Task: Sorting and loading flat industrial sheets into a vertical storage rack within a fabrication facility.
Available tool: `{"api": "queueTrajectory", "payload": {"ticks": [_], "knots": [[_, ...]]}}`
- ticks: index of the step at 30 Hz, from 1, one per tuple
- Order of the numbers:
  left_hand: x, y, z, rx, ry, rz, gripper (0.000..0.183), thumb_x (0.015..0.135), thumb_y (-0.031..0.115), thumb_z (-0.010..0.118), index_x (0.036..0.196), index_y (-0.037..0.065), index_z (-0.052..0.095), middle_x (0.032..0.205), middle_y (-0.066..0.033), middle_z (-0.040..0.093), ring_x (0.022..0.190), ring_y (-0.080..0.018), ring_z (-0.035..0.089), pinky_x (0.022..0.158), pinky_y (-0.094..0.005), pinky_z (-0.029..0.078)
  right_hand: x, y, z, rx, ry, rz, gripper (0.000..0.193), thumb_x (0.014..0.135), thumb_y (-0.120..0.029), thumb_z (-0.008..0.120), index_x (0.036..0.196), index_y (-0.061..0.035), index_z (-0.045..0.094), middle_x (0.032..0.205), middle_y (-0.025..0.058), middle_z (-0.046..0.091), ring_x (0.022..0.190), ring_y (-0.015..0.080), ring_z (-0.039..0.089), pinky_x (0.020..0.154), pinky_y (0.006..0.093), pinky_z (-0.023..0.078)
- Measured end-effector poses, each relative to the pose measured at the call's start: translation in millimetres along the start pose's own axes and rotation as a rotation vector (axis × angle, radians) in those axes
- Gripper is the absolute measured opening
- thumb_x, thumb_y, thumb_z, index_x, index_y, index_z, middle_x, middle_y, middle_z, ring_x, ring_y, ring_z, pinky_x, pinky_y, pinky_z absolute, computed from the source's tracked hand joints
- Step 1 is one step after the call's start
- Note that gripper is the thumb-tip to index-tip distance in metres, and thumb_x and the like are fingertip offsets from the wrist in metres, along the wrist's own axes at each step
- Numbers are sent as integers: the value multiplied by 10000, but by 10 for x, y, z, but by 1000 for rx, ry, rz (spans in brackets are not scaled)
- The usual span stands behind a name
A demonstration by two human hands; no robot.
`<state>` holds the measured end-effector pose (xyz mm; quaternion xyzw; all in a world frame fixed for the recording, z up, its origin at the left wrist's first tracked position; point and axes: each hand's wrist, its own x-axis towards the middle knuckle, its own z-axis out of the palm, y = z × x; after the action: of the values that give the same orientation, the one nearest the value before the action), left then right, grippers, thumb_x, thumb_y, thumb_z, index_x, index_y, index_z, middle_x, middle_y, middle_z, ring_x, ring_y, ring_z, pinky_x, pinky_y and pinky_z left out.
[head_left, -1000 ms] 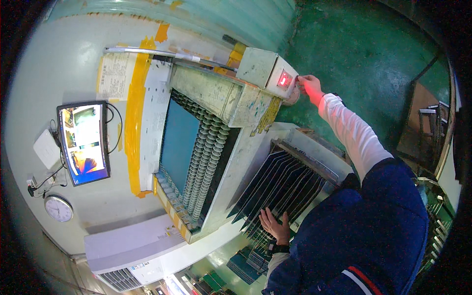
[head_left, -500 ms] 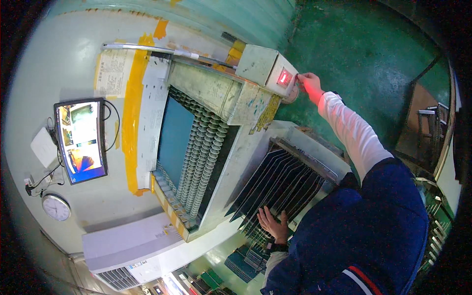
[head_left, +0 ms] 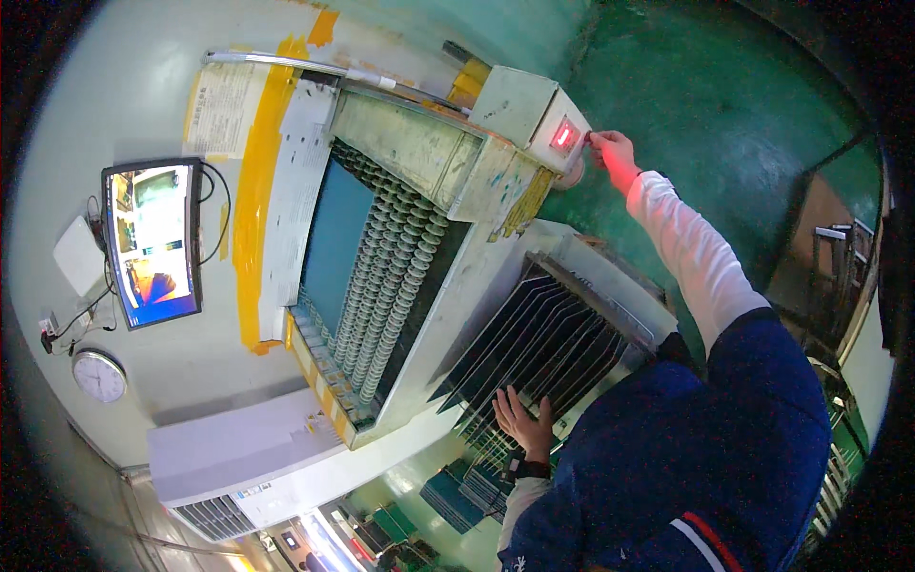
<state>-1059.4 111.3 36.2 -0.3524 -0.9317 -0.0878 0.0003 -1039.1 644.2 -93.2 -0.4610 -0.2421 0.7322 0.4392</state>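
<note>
Pinching a small dark knob [head_left: 588, 139] between its fingertips, your right hand [head_left: 615, 157] is closed at the edge of the pale box [head_left: 515, 103], beside a lit red display [head_left: 564, 136]. That box sits at the upper corner of the conveyor [head_left: 405, 153]. Your left hand [head_left: 524, 424] is open, fingers spread, over the lower end of a rack [head_left: 593, 297] of dark boards [head_left: 534, 334] (you can't tell from this angle whether it touches them). The boards stand in a row, spaced apart, just beside the conveyor. On the conveyor's rollers [head_left: 389, 286] lies a blue panel [head_left: 338, 248], near the wall. A lit monitor [head_left: 152, 243] hangs on that wall, with a round clock [head_left: 99, 376] near it.
</note>
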Motion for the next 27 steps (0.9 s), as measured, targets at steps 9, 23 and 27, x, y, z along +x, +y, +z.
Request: {"api": "queueTrajectory", "payload": {"ticks": [9,23,27], "knots": [[16,33,-20,56,3,8,718,810,447,623,1364,63,376,1421,-156,334,1319,-372,259,1064,-497,205,-28,-25,-9,-30,-12,-2,220,813,-204,669,915,-20,604,770,60,614,611,142,563,495,286,448],[24,32,-27,29,-14,-3,741,793,427,655,1375,72,364,1434,-159,315,1323,-373,247,1055,-514,203,-125,-84,-35,33,-21,15,261,804,-234,684,911,-14,591,760,57,613,574,125,540,501,264,438],[26,20,-15,33,-31,-22,741,784,419,658,1371,72,367,1434,-154,310,1330,-371,229,1059,-505,193,-53,-22,-75,36,-25,23,247,804,-232,680,903,-21,597,763,52,613,587,125,540,517,270,442]]}}
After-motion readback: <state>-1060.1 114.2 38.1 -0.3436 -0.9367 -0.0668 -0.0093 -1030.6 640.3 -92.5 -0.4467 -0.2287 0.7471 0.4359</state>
